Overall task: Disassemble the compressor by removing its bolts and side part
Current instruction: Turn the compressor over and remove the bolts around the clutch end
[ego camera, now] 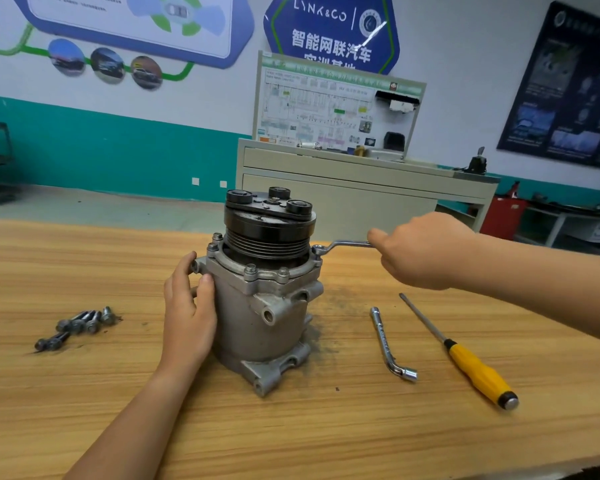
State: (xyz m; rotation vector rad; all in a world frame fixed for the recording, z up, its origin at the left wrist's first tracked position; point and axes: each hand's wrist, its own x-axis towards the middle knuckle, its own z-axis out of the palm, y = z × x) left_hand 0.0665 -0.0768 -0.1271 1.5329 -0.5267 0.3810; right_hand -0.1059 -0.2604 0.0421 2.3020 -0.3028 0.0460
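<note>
Gripping the wrench [349,244] handle, the right hand [426,251] holds its ring end on a bolt [317,251] at the compressor [260,299] flange's right edge. Its handle runs level, rightward from the bolt, so the swing pivots there. Wrapped on the body's left side, the left hand [187,306] steadies the compressor standing mid-table [291,438].

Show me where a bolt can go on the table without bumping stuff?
The wooden table is bare in front of the grey metal compressor, left of the yellow-handled screwdriver, and behind the pile of loose bolts. Right of the compressor is crowded: bent silver socket wrench, screwdriver, the right hand with its silver spanner above.
</note>
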